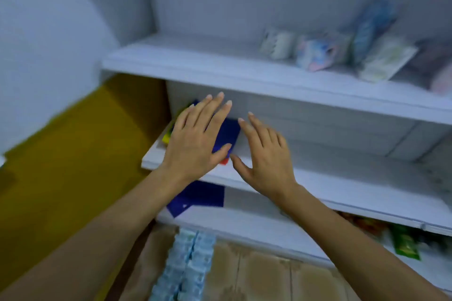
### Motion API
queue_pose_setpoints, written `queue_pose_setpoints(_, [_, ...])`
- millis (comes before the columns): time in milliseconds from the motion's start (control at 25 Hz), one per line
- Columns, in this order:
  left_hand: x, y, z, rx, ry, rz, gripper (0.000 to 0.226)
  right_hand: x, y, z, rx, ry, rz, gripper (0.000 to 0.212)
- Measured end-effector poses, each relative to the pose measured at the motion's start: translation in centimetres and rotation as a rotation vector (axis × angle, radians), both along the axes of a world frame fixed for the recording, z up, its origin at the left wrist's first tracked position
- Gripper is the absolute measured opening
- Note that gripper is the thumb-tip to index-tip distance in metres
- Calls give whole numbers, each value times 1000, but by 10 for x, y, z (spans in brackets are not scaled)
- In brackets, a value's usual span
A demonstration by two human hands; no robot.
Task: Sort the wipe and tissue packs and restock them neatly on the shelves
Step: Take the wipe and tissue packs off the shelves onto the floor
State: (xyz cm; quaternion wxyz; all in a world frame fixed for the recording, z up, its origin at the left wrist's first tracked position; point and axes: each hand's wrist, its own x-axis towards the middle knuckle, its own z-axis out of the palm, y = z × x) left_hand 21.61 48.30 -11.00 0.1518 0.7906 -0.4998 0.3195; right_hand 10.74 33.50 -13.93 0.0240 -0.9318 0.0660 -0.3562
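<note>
Head view: left hand (195, 139) lies flat on top of blue pack (228, 133) at the left end of middle shelf (342, 186). Its fingers are straight and slightly spread, with the thumb across the pack's near edge. The pack lies flat on the shelf, mostly under the palm; only its right part shows, between the two hands. Right hand (266, 156) is just beside the pack's right edge, fingers straight and apart, thumb out toward the pack's near corner. Cannot tell if it touches the pack. Neither hand curls round anything.

Yellow edge (167, 135) sticks out left of the left hand and red corner (223, 161) shows below the left thumb. Unclear whether they belong to the same pack or another. Print on the pack is unreadable.

Upper shelf (220, 66) holds a row at the right, all blurred:
- white pack (278, 43)
- pink-and-blue pack (318, 52)
- tall blue pack (371, 24), standing
- pale green pack (386, 58), tilted
- dark pack (430, 66), cut off by the frame edge

Second blue pack (200, 197) sits under the middle shelf, partly hidden by the left forearm. Green pack (404, 244) is low at the right, smeared. Light blue tissue packs (188, 266) lie in two rows by cardboard box (256, 276), cut by the bottom edge. Yellow surface (73, 154) lies left of the shelves.
</note>
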Motion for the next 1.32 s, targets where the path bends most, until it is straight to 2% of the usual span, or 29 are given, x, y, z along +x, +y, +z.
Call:
queue_pose_setpoints(160, [-55,-106,61,-102,-23,-133,77,-68,-90,67,-70,-108,-86,62])
queue_pose_setpoints(280, [-99,-175,82,-124,-3,-177,77,-124,-158,98,-131,-149,-170,61])
queue_pose_setpoints(520, [-132,-253,88,-57,26,-177,77,-177,-248,109,-90,-121,-284,58])
queue_pose_setpoints(760, [-95,-315,79,8,211,-169,80,-140,-312,106,-36,-93,-285,56])
queue_pose_setpoints(840, [-74,-346,80,-34,291,-175,78,-119,-336,107,-22,-77,-288,56])
queue_pose_setpoints(1080, [20,-474,95,-207,724,-279,69,-53,-431,137,-43,-74,-360,51])
queue_pose_setpoints(1200, [53,-529,95,-183,776,-237,66,-23,-450,138,-219,-46,-297,50])
queue_pose_setpoints(1320, [62,-551,91,-67,740,-268,54,0,-455,129,-312,91,-111,50])
